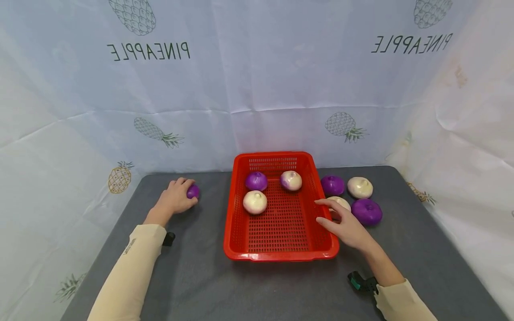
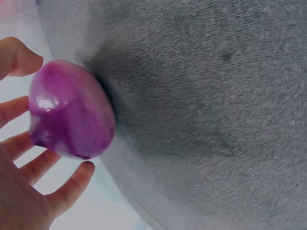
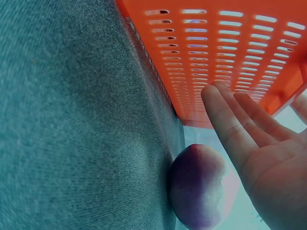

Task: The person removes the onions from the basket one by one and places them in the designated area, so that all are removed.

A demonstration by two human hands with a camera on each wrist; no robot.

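My left hand (image 1: 175,196) curves around a purple onion (image 2: 72,110) at the far left of the table, thumb and fingers at its sides, its underside against the grey cloth. My right hand (image 1: 347,225) is at the right side of a red basket (image 1: 281,257); its straight fingers lie along the slotted outer wall in the right wrist view. Inside the basket sit a purple onion (image 1: 256,181), a white onion (image 1: 254,202) and a white onion with a purple patch (image 1: 291,180). A white onion (image 1: 339,203) is partly hidden behind my right hand.
More onions lie right of the basket: a purple onion (image 1: 332,185) and a white onion (image 1: 360,187) at the back, and a larger purple onion (image 1: 366,211) in front. A grey cloth (image 1: 249,290) covers the table. A pineapple-print curtain (image 1: 273,80) hangs behind it.
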